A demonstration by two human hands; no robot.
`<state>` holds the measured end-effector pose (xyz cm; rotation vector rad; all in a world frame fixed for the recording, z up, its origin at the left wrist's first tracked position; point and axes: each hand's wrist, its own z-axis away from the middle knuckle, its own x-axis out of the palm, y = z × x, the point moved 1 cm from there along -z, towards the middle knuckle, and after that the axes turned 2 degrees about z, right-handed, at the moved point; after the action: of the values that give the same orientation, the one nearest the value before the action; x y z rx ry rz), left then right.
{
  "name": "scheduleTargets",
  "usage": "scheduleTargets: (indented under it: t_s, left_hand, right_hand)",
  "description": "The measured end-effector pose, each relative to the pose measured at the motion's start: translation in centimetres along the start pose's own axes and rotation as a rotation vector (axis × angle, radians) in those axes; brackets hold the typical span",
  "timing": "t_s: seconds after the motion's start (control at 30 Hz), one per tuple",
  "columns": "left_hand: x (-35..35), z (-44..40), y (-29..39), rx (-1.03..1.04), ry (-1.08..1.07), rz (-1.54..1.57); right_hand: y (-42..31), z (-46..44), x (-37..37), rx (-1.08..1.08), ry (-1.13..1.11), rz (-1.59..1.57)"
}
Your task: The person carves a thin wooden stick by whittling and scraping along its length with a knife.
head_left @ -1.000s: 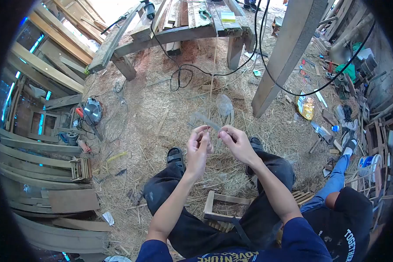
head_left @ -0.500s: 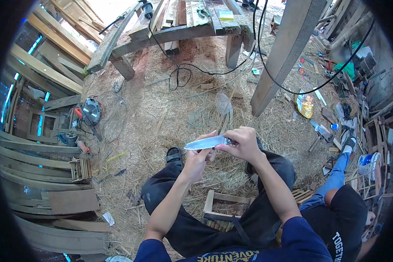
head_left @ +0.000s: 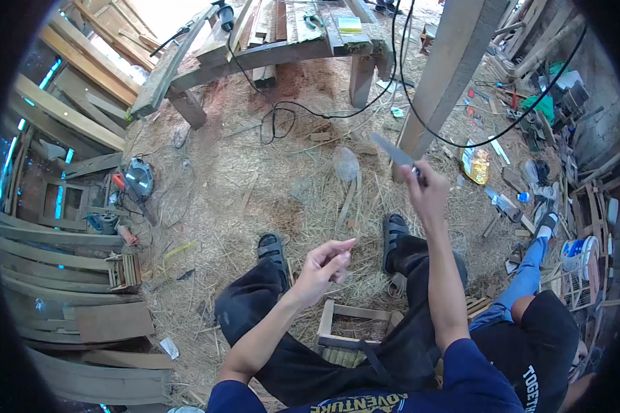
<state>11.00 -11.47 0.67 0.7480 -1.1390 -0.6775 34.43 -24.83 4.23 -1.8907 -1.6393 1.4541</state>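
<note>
2 hands (head_left: pixel 322 270) (head_left: pixel 430 190): left loosely unclenched, right gripping a knife (head_left: pixel 393 150); shirt (head_left: pixel 434 398) reads "ADVENTURE".

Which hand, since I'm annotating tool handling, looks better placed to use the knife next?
Probably the right hand: it grips the knife, with the blade clear of the left hand.

I'm looking down on a floor (head_left: pixel 213 158) strewn with straw and shavings. A rough timber workbench (head_left: pixel 275 55) spans the top of the frame, a square wooden post (head_left: pixel 451 76) right of it. Boards (head_left: pixel 55 104) line the left, blue light (head_left: pixel 58 199) between them; I see glare (head_left: pixel 162 17) upper left.
</note>
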Motion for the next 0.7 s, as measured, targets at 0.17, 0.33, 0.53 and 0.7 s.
scheduleTargets:
  t_s: [0.17,0.33,0.53,0.7]
  left_hand:
    - [-1.3,-1.8,-0.4,0.034,0.093,0.119]
    - [-0.9,-2.0,0.7,-0.003,0.153,0.213]
    - [-1.4,-1.8,0.7,-0.024,0.092,0.278]
    - [-1.5,-1.4,0.5,-0.049,0.048,0.228]
  right_hand:
    - [-0.3,2.8,1.8,-0.084,-0.147,-0.047]
    - [-4.2,4.3,4.7,-0.459,-0.396,-0.051]
    - [-4.4,4.0,4.6,-0.592,-0.34,-0.037]
    - [-3.7,4.2,4.4,-0.628,-0.33,0.02]
